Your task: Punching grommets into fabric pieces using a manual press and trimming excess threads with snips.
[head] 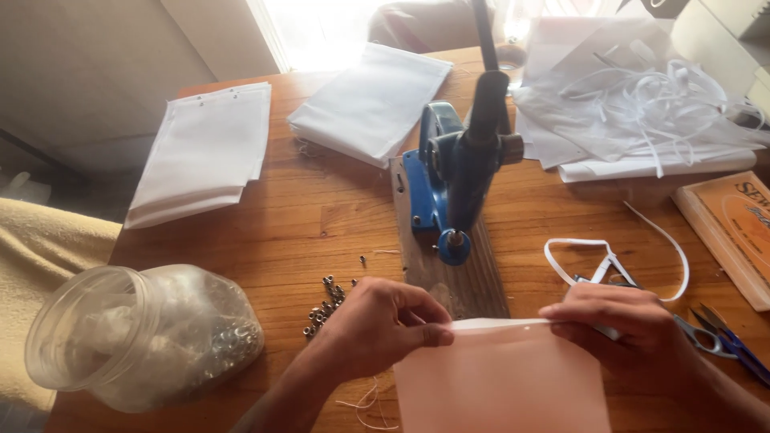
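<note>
Two hands pinch a pale fabric piece below a blue press

Left hand (377, 325) and right hand (622, 321) each keep a pinching grip on the pale fabric piece (501, 377), cut off below; the blue hand press (457, 172) handle runs off the top; scissors (722, 337) lie half hidden.

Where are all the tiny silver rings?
In the head view, the loose silver eyelets lie in a small pile on the wooden table, just left of the left hand and right of the clear plastic jar.
</note>
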